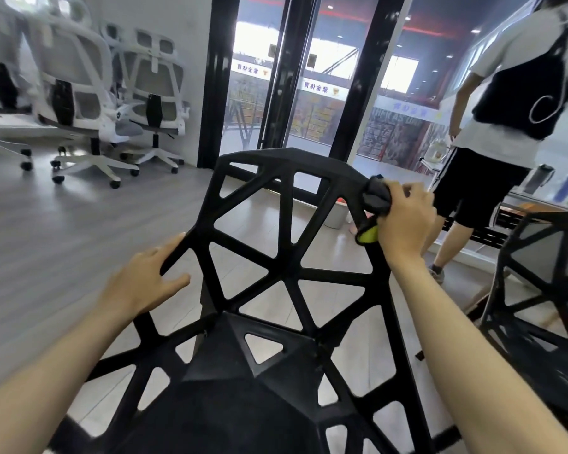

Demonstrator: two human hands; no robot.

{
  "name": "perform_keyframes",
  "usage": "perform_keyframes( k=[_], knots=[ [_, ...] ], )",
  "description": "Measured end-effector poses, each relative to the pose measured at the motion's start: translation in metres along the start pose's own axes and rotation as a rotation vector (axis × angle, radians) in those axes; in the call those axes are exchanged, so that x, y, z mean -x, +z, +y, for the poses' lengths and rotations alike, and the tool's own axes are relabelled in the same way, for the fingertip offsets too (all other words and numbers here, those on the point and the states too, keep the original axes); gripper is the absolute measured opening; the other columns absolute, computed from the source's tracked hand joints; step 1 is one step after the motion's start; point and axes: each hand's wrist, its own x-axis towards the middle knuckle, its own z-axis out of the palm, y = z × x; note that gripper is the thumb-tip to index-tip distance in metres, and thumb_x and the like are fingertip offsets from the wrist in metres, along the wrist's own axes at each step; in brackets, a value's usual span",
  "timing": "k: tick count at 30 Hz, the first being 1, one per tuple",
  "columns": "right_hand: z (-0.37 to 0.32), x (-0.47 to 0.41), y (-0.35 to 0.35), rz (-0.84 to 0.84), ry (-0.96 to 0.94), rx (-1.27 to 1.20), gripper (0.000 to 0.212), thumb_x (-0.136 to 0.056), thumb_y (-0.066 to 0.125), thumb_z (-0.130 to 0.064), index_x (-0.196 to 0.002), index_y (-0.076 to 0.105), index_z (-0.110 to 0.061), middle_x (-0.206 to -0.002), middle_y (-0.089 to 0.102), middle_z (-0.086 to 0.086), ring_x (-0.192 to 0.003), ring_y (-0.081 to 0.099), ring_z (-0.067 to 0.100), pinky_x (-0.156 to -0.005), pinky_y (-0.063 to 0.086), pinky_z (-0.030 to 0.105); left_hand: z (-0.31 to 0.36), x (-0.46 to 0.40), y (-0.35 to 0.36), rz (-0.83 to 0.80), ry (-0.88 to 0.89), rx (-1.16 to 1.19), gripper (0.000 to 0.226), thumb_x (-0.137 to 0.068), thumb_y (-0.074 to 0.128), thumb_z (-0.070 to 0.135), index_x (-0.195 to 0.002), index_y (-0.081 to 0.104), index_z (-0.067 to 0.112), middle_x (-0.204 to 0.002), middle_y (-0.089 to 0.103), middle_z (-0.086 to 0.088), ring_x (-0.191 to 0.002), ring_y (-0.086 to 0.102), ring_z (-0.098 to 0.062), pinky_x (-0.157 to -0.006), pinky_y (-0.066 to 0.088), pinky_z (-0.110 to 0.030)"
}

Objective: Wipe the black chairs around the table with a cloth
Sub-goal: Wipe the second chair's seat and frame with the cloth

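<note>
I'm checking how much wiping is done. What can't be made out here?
- Black chair: legs and seat front cut off by the head view's bottom edge.
- Cloth: mostly hidden inside the right hand.
- Dust or wiped areas: undetectable on black plastic.
- Second black chair: cut off at right.

Black lattice chair [286,273]; dark grey cloth [376,196], yellow-green edge.

White office chairs [89,103] left, a person [492,132] walking right
</note>
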Motion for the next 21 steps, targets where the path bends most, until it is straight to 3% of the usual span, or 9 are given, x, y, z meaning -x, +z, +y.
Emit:
perform_keyframes(
  k=[4,7,11,16,21],
  knots=[
    [-0.005,-0.005,-0.003,-0.010,0.072,0.003,0.051,-0.077,0.063,-0.002,-0.125,0.065,-0.020,-0.114,0.055,0.013,-0.101,0.051,0.037,-0.077,0.041,0.043,0.001,0.000,-0.001,-0.015,0.015,0.005,0.094,-0.074,0.047,0.071,-0.156,0.003,0.063,-0.129,0.062,0.005,-0.124,0.056,-0.029,-0.088,0.052,-0.049],
    [-0.060,-0.037,0.013,-0.071,-0.060,-0.053,0.041,-0.087,0.061,-0.007,-0.126,0.064,-0.018,-0.121,0.056,0.012,-0.109,0.050,0.038,-0.084,0.047,0.048,-0.001,0.000,0.000,0.016,0.027,-0.019,0.095,-0.072,0.044,0.070,-0.157,0.003,0.061,-0.129,0.064,0.006,-0.121,0.058,-0.027,-0.091,0.051,-0.049],
    [-0.102,-0.057,0.026,-0.176,-0.092,-0.070,0.039,-0.096,0.057,-0.010,-0.135,0.058,-0.017,-0.135,0.052,0.011,-0.122,0.047,0.035,-0.092,0.042,0.045,-0.001,-0.002,0.000,0.039,0.044,-0.057,0.094,-0.074,0.045,0.064,-0.159,0.004,0.058,-0.132,0.066,0.007,-0.122,0.060,-0.027,-0.099,0.045,-0.056],
    [-0.026,-0.026,0.007,-0.086,-0.191,0.067,0.056,-0.077,0.061,-0.001,-0.129,0.063,-0.020,-0.117,0.056,0.012,-0.100,0.050,0.037,-0.072,0.032,0.039,-0.002,-0.003,-0.001,0.026,0.043,-0.052,0.094,-0.074,0.045,0.065,-0.159,0.005,0.058,-0.131,0.065,0.006,-0.123,0.059,-0.028,-0.097,0.045,-0.056],
    [0.036,0.049,-0.014,-0.042,-0.094,0.038,0.057,-0.077,0.059,0.000,-0.130,0.066,-0.020,-0.122,0.054,0.012,-0.105,0.050,0.036,-0.080,0.045,0.044,-0.003,-0.004,0.003,0.037,0.043,-0.030,0.093,-0.080,0.055,0.062,-0.160,0.008,0.054,-0.143,0.059,0.004,-0.131,0.054,-0.029,-0.104,0.041,-0.062]
  ],
)
